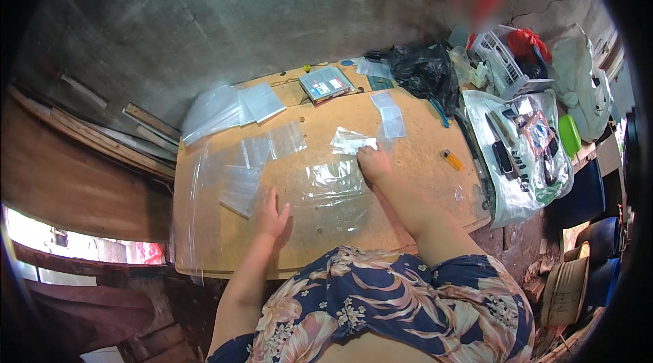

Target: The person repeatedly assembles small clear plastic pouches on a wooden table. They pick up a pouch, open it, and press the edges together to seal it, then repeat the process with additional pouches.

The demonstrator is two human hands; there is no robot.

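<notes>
A shiny clear plastic sheet (333, 181) lies flat on the tan wooden table (309, 251) in front of me. My right hand (373, 162) is closed, fingers curled down, at the sheet's far right corner. Just beyond its fingertips sits a small crinkled pile of clear plastic pieces (351, 140); which layer of plastic the fingers pinch is hard to see. My left hand (273, 215) rests on the table left of the sheet, fingers apart and holding nothing. Beside it is a stack of clear plastic sleeves (240, 188).
More plastic sleeves (286, 140), a large clear stack (212, 115) and a flat box (326, 84) lie farther back. An orange lighter (452, 160) sits at right. Past it are a plastic bag with tools (520, 152), a black bag (425, 71) and a white basket (500, 60).
</notes>
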